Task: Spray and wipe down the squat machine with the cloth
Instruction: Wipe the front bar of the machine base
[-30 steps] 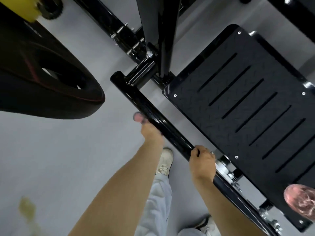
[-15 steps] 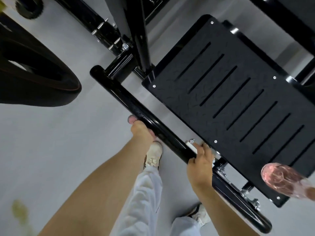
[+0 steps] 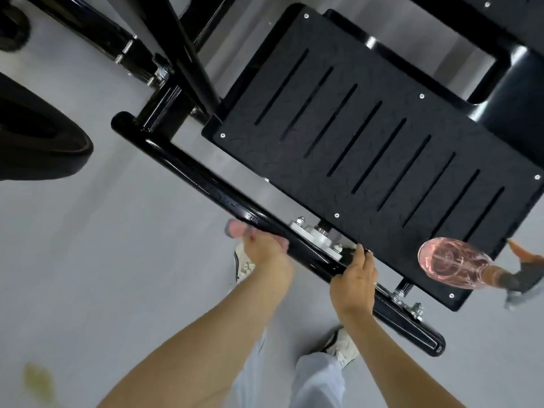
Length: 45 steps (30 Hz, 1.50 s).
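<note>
Left hand (image 3: 266, 250) holds a pinkish cloth (image 3: 235, 229) against the black bar (image 3: 188, 169); right hand (image 3: 353, 282) clasps the bar. Wiping step, I judge; next, slide the cloth along it.

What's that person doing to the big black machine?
A person seems to be wiping the squat machine. Their left hand holds a small pinkish cloth against the black bar at the front, and their right hand grips the same bar further along. The pink spray bottle rests on a corner of the slotted foot plate, with no hand on it.
</note>
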Motion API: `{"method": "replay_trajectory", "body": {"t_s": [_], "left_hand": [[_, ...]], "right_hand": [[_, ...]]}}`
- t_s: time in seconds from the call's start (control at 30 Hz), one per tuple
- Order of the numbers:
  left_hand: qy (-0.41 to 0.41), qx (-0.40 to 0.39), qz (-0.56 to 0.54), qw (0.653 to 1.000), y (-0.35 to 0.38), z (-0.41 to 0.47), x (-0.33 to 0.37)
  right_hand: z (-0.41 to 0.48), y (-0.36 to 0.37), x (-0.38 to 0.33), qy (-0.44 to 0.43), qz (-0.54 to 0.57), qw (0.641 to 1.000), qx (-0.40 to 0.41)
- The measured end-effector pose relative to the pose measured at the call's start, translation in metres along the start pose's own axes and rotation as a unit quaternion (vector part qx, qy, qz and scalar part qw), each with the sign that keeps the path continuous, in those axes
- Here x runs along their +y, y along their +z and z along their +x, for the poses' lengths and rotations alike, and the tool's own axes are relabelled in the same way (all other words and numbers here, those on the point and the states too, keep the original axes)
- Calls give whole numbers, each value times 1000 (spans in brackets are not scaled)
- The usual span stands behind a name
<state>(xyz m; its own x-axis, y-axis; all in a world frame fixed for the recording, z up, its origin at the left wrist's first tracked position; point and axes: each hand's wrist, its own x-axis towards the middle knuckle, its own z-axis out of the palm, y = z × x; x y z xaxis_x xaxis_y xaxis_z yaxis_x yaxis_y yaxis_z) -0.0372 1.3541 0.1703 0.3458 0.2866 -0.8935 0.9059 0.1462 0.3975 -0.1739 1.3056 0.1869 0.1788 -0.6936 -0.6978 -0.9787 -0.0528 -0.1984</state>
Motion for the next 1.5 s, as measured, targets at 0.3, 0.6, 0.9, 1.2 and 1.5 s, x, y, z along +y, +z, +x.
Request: {"method": "replay_trajectory", "body": {"t_s": [0.3,0.6,0.9,1.2,1.5], "left_hand": [[563,-14,554,613,-17,60,10],[610,-287,649,353,-58,-33,-170],[691,-293,647,133,-32,-8,-77],[572,-288,735,224,-6,-46,-135],[303,-338,870,193,64,-68,-163]], "right_hand": [[-4,-9,31,7,-30,998,-63],[-7,-20,82,59,-22,998,-17],[-18,-40,123,-43,-86,995,32],[-15,-40,154,97,-27,995,25],[-9,-47,203,92,4,996,12]]}}
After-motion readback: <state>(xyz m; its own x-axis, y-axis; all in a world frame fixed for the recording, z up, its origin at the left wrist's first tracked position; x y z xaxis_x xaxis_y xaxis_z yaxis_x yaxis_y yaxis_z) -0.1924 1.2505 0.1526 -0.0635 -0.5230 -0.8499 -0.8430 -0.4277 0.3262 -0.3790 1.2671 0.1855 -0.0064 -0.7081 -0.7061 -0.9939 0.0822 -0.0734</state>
